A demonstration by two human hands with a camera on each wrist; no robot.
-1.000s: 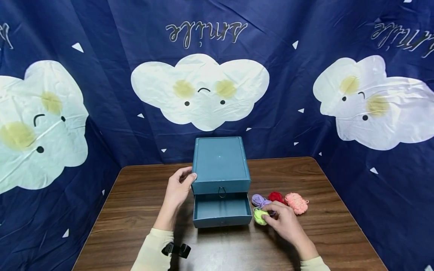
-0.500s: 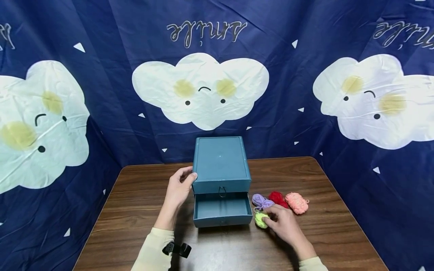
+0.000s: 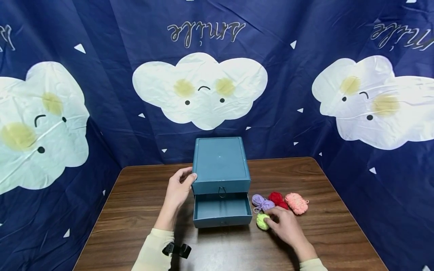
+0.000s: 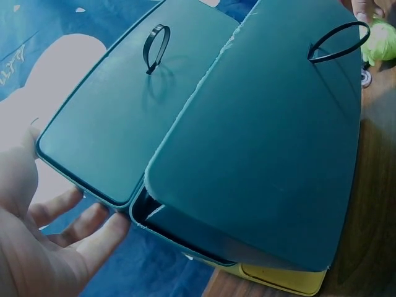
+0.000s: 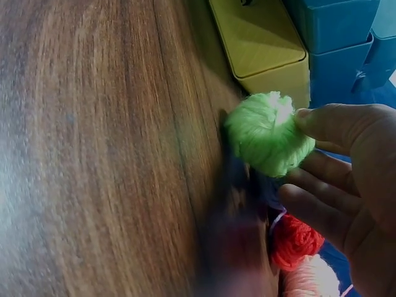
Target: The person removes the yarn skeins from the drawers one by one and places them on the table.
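A blue-green drawer box stands at the table's back middle, its lower blue-green drawer pulled out with nothing inside. My left hand grips the box's left side, thumb at the front corner and fingers along the side. In the left wrist view, fingertips meet the box's edge. My right hand pinches a lime-green ball of yarn, right of the drawer. The right wrist view shows the thumb on the green yarn, other fingers behind and below it.
Purple, red and peach yarn bundles lie beyond the right hand. Black loop pulls mark the drawer fronts. A yellow drawer sits below the open one. Blue cloud-print cloth hangs around the wooden table.
The right hand has shifted the lime-green yarn slightly right and toward me, opening a little distance from the drawer. The left hand has stayed on the box.
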